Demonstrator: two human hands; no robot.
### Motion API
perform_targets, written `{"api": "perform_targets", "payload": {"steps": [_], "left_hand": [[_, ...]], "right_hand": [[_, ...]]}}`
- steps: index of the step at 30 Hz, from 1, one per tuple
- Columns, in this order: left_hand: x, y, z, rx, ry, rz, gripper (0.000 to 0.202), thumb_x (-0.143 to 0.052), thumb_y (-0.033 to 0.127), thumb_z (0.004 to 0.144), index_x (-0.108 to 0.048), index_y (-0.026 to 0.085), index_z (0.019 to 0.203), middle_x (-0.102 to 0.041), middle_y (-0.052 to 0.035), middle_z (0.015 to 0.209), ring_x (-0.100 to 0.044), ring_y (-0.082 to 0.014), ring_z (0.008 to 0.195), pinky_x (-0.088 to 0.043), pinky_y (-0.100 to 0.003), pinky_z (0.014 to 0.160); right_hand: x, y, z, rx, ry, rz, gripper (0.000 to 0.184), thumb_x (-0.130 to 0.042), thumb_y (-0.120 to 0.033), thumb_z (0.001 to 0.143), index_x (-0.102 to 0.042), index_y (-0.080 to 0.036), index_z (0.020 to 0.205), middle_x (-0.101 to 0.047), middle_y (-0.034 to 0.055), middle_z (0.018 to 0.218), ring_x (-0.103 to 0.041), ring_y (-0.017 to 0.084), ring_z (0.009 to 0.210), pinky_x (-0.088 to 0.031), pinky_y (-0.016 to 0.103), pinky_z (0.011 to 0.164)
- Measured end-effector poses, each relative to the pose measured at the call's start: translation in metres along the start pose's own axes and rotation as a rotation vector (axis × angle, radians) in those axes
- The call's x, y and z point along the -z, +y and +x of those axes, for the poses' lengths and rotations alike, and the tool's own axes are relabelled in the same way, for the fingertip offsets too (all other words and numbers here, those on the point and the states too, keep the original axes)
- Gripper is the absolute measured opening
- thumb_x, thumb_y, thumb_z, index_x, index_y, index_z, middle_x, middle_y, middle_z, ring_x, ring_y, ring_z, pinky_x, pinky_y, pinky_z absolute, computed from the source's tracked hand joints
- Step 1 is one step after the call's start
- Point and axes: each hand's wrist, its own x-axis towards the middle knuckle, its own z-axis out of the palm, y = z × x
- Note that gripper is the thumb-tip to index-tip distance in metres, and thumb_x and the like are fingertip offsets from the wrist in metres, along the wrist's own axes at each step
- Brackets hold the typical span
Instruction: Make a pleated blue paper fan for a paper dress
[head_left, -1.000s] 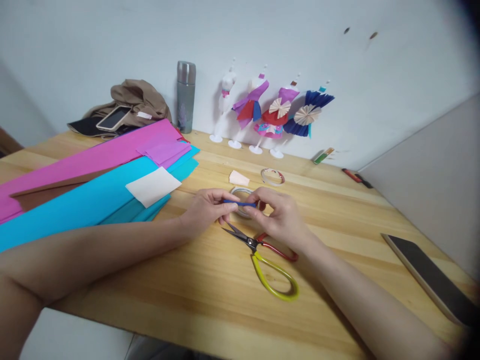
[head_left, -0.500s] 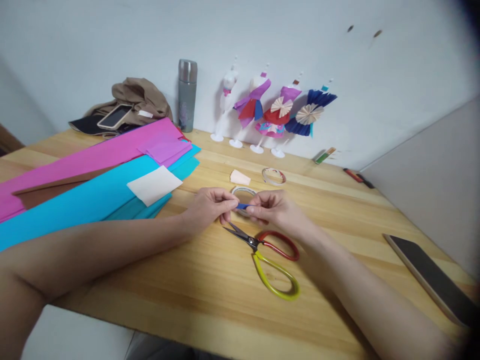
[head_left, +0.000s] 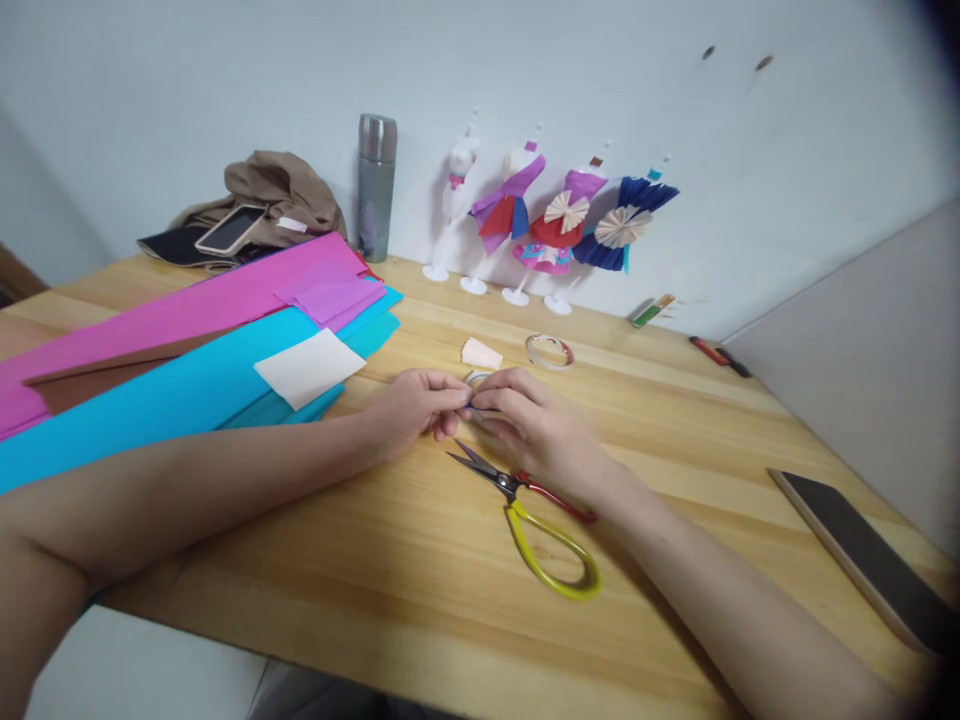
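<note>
R hand (head_left: 541,428) moved in next to L hand (head_left: 409,410), both pinching blue strip (head_left: 470,405) btwn fingertips.

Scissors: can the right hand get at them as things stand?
Probably yes: the scissors lie close to the right hand, yellow handle uncovered, though it would likely have to pull away from the left hand first.

Small blue piece (head_left: 470,405); mostly hidden between the fingers (head_left: 452,398)

Clear: tabletop (head_left: 720,450) between right forearm (head_left: 697,570) and dark device (head_left: 862,550) | blocked: scissors (head_left: 505,484) below hands (head_left: 536,425), papers (head_left: 202,375) left
</note>
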Motion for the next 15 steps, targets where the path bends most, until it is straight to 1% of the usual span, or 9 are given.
{"api": "perform_targets", "payload": {"steps": [2,4,6,8,9,11,13,15], "left_hand": [[0.0,0.001,-0.001,0.025,-0.021,0.013,0.019,-0.068,0.025,0.078,-0.063,0.012,0.065,-0.058,0.0014,0.052,-0.048,-0.005,0.041,-0.031,-0.017,0.037],[-0.001,0.002,-0.002,0.037,-0.035,0.007,0.021,-0.068,0.03,0.08,-0.064,0.011,0.072,-0.061,0.0004,0.059,-0.051,-0.0055,0.041,-0.033,-0.017,0.037],[-0.001,0.002,-0.005,0.015,-0.038,0.003,0.028,-0.066,0.039,0.084,-0.067,0.012,0.089,-0.066,-0.0013,0.067,-0.055,-0.0072,0.044,-0.037,-0.018,0.038],[-0.003,0.001,-0.008,-0.042,-0.032,0.038,0.039,-0.064,0.044,0.085,-0.066,0.012,0.108,-0.068,-0.0018,0.071,-0.059,-0.0089,0.047,-0.042,-0.019,0.041],[-0.004,0.0,-0.009,-0.075,-0.032,0.074,0.043,-0.066,0.042,0.084,-0.065,0.012,0.114,-0.068,-0.001,0.07,-0.06,-0.0092,0.049,-0.044,-0.02,0.043],[-0.006,-0.001,-0.012,-0.136,-0.027,0.156,0.044,-0.071,0.034,0.08,-0.064,0.011,0.118,-0.065,0.002,0.063,-0.061,-0.0092,0.051,-0.047,-0.02,0.048],[-0.009,-0.001,-0.013,-0.184,-0.005,0.222,0.04,-0.073,0.024,0.077,-0.066,0.011,0.114,-0.061,0.0046,0.057,-0.059,-0.0085,0.051,-0.048,-0.019,0.05],[-0.011,-0.002,-0.014,-0.224,0.031,0.259,0.03,-0.071,0.018,0.076,-0.069,0.011,0.106,-0.06,0.0057,0.055,-0.057,-0.0074,0.049,-0.047,-0.018,0.049]], "right_hand": [[-0.003,0.0,0.0,-0.019,0.047,0.014,0.014,-0.052,-0.014,0.095,-0.064,-0.022,0.094,-0.067,0.0082,0.097,-0.066,0.02,0.088,-0.056,0.033,0.073],[-0.003,-0.001,-0.001,-0.097,0.084,0.073,0.012,-0.055,-0.017,0.094,-0.064,-0.023,0.09,-0.068,0.0055,0.088,-0.065,0.018,0.08,-0.054,0.032,0.07],[-0.003,-0.001,-0.001,-0.21,0.116,0.141,0.009,-0.059,-0.019,0.092,-0.066,-0.023,0.087,-0.067,0.0027,0.078,-0.063,0.017,0.071,-0.051,0.031,0.066],[-0.003,-0.001,-0.002,-0.337,0.141,0.236,0.006,-0.062,-0.021,0.089,-0.068,-0.022,0.086,-0.068,0.0017,0.074,-0.061,0.016,0.065,-0.049,0.031,0.062],[-0.004,-0.001,-0.002,-0.393,0.152,0.298,0.006,-0.063,-0.023,0.088,-0.069,-0.022,0.087,-0.069,0.0019,0.074,-0.06,0.016,0.064,-0.048,0.03,0.061],[-0.006,-0.001,-0.002,-0.49,0.164,0.435,0.007,-0.066,-0.027,0.085,-0.07,-0.022,0.087,-0.069,0.0016,0.074,-0.06,0.015,0.062,-0.047,0.03,0.059],[-0.008,-0.001,-0.003,-0.559,0.17,0.561,0.01,-0.069,-0.031,0.082,-0.07,-0.022,0.086,-0.066,-0.0002,0.069,-0.057,0.014,0.06,-0.046,0.029,0.057],[-0.009,-0.003,-0.002,-0.601,0.183,0.662,0.012,-0.071,-0.033,0.08,-0.069,-0.022,0.085,-0.063,-0.0017,0.067,-0.055,0.013,0.058,-0.046,0.028,0.056]]}}
